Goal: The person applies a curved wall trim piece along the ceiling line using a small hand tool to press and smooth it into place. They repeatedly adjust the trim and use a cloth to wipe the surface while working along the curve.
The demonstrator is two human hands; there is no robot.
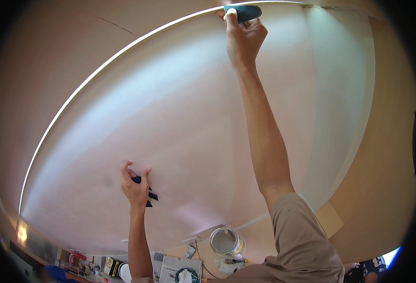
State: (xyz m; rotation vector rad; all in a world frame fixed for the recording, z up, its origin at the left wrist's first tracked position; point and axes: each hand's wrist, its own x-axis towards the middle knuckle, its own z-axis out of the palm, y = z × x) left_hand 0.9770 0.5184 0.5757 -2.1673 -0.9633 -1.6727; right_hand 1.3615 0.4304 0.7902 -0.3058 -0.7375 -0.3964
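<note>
Fingers (232, 18) of the right hand (246, 41) were closed on a dark blue-grey sheet (249, 13), the thumb pressed over its left end while the rest bent behind it. From where I stood, that sheet sat right at the top edge of the pale wall (193, 122), just beside the bright light strip (142, 38) running along there. That arm was stretched nearly full length, a beige sleeve (307, 236) covering the shoulder end.

Much lower, left of the wall's middle, the left hand (135, 191) had its thumb and forefinger well parted and curved, tips toward the surface. Black strips (152, 195) showed between them and beyond the heel of the thumb; I couldn't tell how firmly they were gripped, or whether they were separate pieces.

Near the wall's bottom edge stood a white bucket (224, 240) with its mouth facing up, and just beside it a brush (238, 261) with a yellowish handle. To the left of these lay an open newspaper (169, 265), a round green-rimmed container (186, 275) at its lower right corner. Farther left, toward the wall's lower left corner, were a yellow-and-black container (113, 266) and something red (76, 258), too small to make out.
</note>
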